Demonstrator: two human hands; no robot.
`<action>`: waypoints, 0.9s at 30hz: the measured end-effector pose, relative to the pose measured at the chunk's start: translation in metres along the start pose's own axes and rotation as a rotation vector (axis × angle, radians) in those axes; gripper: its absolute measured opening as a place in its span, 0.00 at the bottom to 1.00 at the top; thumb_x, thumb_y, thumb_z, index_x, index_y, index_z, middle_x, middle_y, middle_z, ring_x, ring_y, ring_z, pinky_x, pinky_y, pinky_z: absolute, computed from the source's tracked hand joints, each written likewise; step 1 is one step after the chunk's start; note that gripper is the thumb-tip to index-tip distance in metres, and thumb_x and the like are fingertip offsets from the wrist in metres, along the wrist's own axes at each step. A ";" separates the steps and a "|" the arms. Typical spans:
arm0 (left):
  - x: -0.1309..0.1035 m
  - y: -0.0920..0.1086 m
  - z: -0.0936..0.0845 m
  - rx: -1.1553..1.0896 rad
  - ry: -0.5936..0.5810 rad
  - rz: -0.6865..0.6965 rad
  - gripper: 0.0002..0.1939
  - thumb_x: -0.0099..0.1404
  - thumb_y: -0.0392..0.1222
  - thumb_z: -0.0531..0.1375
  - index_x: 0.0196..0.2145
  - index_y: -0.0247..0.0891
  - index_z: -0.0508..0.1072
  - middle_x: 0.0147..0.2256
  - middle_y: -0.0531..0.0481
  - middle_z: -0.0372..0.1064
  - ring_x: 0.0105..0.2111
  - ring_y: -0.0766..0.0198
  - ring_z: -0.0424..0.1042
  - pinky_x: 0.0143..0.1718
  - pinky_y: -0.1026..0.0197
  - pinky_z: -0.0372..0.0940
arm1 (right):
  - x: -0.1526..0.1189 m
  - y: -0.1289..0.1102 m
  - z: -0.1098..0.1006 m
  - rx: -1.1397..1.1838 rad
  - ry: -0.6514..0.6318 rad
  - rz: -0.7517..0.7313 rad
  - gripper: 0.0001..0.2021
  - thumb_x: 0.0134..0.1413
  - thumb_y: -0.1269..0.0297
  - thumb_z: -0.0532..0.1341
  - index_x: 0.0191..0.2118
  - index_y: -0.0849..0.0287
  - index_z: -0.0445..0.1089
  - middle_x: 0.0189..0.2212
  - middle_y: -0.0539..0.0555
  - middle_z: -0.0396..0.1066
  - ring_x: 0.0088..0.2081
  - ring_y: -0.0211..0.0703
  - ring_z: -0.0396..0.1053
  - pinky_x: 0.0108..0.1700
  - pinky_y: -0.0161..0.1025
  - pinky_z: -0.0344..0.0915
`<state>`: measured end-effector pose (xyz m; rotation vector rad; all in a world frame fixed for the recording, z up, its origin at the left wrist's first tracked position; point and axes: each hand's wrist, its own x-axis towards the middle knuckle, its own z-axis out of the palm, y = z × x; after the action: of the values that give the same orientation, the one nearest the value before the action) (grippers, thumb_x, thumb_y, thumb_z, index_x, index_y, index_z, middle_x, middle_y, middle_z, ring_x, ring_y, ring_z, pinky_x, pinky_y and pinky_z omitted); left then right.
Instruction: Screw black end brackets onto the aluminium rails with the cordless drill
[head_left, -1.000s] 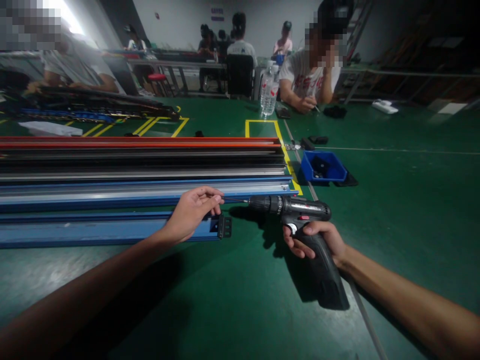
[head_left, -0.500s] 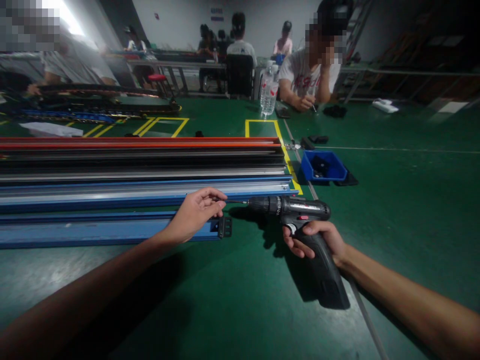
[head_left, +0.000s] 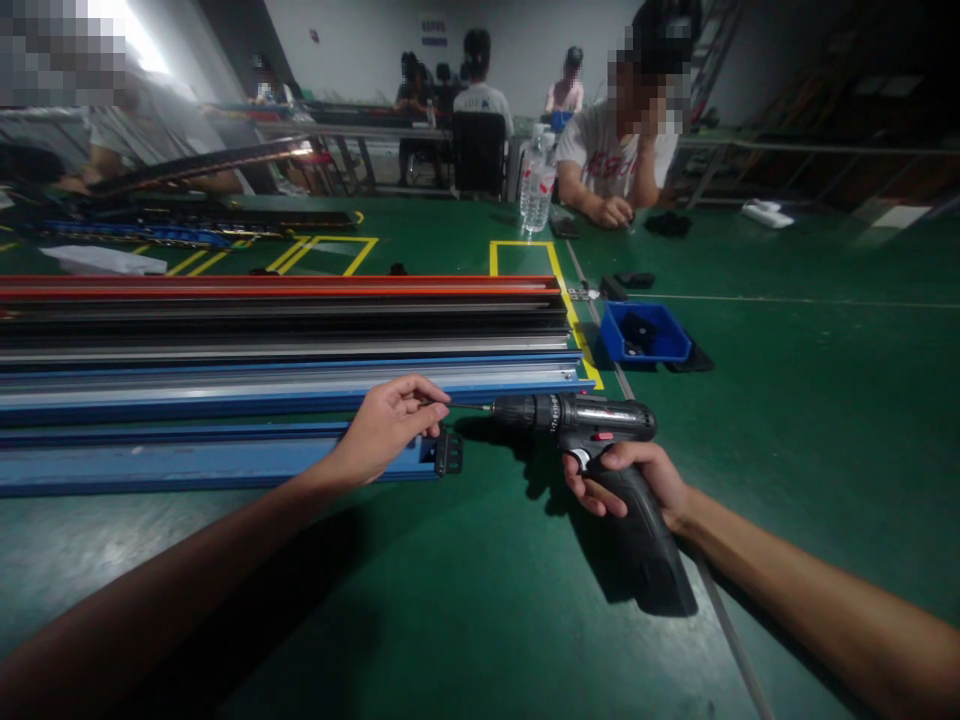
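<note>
A black power drill (head_left: 574, 412) points left above the green table, and my right hand (head_left: 630, 480) is wrapped round its grip near the trigger. From its chuck a thin dark bit (head_left: 471, 406) sticks out to the left. My left hand (head_left: 397, 425) pinches the far end of that bit between thumb and fingers. Below and behind my left hand lies a blue rail (head_left: 225, 460) with a black end piece (head_left: 450, 453) at its right end. More rails, one of them red-orange (head_left: 300, 285), lie side by side beyond it.
A blue bin (head_left: 646, 335) with dark parts stands behind the drill. Farther back are water bottles (head_left: 537, 185) and a person (head_left: 619, 160) leaning on the green table (head_left: 825, 420). At the far left another person handles a long dark strip (head_left: 202, 165).
The long dark strip at the far left has been raised at its right end. The drill and both my hands are almost unchanged in place.
</note>
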<state>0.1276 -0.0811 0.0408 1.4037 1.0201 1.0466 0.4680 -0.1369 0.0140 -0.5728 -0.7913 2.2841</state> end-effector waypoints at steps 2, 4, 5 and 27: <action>0.000 -0.001 0.000 -0.003 -0.004 0.003 0.10 0.59 0.40 0.73 0.36 0.35 0.79 0.28 0.54 0.74 0.25 0.68 0.73 0.26 0.65 0.65 | 0.000 0.000 -0.001 -0.004 0.007 0.008 0.18 0.54 0.63 0.64 0.44 0.71 0.81 0.32 0.60 0.82 0.21 0.34 0.69 0.35 0.33 0.73; 0.000 -0.001 -0.001 -0.002 -0.006 0.007 0.10 0.59 0.40 0.73 0.36 0.35 0.79 0.29 0.53 0.74 0.25 0.68 0.73 0.25 0.65 0.65 | 0.000 0.001 -0.001 -0.005 0.009 0.011 0.18 0.54 0.63 0.64 0.44 0.72 0.82 0.31 0.60 0.81 0.21 0.34 0.68 0.36 0.34 0.74; 0.000 -0.001 -0.001 0.000 -0.006 0.008 0.10 0.59 0.40 0.73 0.36 0.35 0.79 0.29 0.53 0.74 0.25 0.68 0.73 0.25 0.65 0.65 | 0.000 0.001 -0.002 -0.004 0.006 0.009 0.18 0.54 0.63 0.64 0.44 0.72 0.82 0.31 0.60 0.82 0.20 0.34 0.68 0.36 0.34 0.74; -0.001 -0.004 -0.005 0.023 -0.046 -0.003 0.09 0.61 0.40 0.71 0.38 0.36 0.78 0.32 0.52 0.73 0.27 0.68 0.72 0.27 0.65 0.65 | 0.000 -0.001 -0.003 0.036 0.020 0.039 0.18 0.54 0.63 0.65 0.44 0.73 0.81 0.33 0.62 0.82 0.19 0.33 0.66 0.35 0.34 0.73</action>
<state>0.1224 -0.0803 0.0374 1.4385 1.0037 0.9988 0.4698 -0.1353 0.0122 -0.5982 -0.7343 2.3195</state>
